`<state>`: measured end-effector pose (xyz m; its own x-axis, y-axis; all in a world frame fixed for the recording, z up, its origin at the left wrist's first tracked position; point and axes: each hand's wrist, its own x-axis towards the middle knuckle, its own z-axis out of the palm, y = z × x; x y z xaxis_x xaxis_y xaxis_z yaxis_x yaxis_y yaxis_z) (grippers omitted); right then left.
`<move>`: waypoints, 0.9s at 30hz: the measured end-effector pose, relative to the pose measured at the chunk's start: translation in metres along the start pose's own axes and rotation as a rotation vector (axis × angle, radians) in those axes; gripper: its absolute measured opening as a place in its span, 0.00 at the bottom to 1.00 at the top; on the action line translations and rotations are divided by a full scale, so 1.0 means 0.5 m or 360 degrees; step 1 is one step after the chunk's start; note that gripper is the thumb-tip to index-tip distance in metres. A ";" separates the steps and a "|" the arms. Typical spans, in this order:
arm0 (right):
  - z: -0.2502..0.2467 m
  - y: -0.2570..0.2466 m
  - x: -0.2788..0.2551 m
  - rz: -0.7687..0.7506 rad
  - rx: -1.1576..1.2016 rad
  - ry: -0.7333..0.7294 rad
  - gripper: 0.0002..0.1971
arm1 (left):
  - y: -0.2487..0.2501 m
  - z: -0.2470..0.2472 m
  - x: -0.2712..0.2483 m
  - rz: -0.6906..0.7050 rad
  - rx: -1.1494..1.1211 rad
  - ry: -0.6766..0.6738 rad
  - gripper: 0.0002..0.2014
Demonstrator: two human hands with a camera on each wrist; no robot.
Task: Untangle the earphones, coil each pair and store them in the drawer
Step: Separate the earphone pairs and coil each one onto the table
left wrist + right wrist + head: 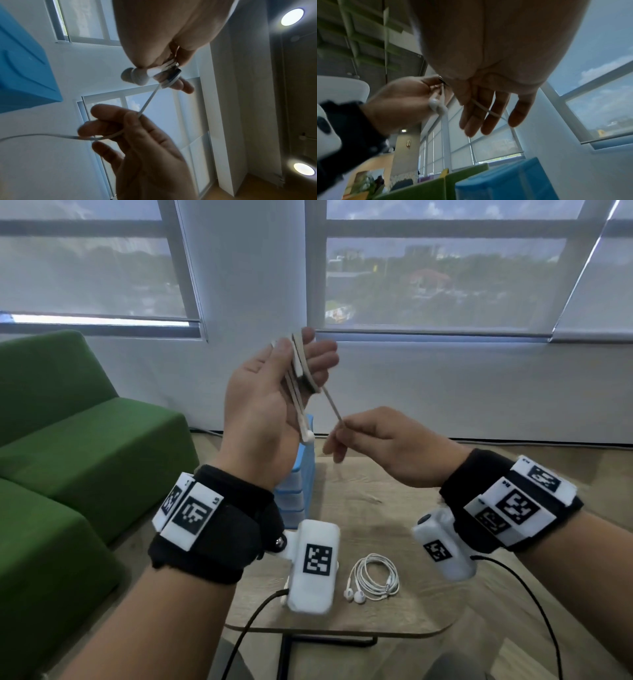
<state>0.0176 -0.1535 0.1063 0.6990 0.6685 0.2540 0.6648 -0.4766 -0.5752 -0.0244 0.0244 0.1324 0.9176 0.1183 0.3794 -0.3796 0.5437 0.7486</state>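
Note:
I hold up my left hand (305, 352), palm towards me, with a white earphone cable (303, 368) wound in loops round its fingers. The thumb pins the strands, and the two earbuds (308, 436) dangle below the palm. From the loops a taut stretch of cable (149, 101) runs down to my right hand (342, 429), which pinches it between thumb and forefinger. The loose tail trails off to the left in the left wrist view. A second pair of earphones (373, 577) lies coiled on the wooden table (394, 621). The blue drawer unit (298, 484) stands behind my left wrist.
A green sofa (78, 446) runs along the left of the table. Behind it are a white wall and windows with blinds. Black cables from the wrist cameras hang over the table's near edge.

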 end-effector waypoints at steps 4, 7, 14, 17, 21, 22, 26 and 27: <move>-0.029 -0.049 -0.008 -0.0063 0.0276 -0.0278 0.16 | -0.026 -0.007 0.006 0.0201 0.0423 0.0101 0.13; -0.065 -0.076 -0.002 -0.0021 0.0339 -0.0219 0.17 | -0.047 -0.020 0.005 0.0346 0.1111 -0.0033 0.15; -0.149 -0.065 0.024 0.0020 -0.0241 0.0134 0.14 | -0.043 -0.016 -0.010 0.0177 0.1435 -0.0304 0.17; -0.142 -0.053 0.024 -0.0037 -0.0177 0.0175 0.11 | -0.025 -0.009 -0.013 -0.0049 0.1160 -0.0372 0.18; -0.087 -0.030 0.010 -0.0037 -0.0017 0.0172 0.14 | 0.001 0.007 -0.015 -0.0250 0.0523 -0.0421 0.23; -0.068 -0.024 0.005 -0.0008 0.0064 0.0151 0.14 | 0.007 0.009 -0.016 -0.0279 0.0390 -0.0405 0.24; -0.007 -0.017 -0.013 0.0085 0.0318 -0.0024 0.14 | -0.005 0.000 -0.015 -0.0230 0.0192 -0.0255 0.21; 0.002 -0.022 -0.017 0.0091 0.0280 -0.0091 0.14 | -0.013 -0.006 -0.012 -0.0188 0.0217 -0.0180 0.19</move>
<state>0.0041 -0.1533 0.1096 0.7149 0.6769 0.1752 0.5646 -0.4110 -0.7157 -0.0273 0.0224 0.1235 0.9405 -0.0378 0.3377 -0.2897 0.4300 0.8551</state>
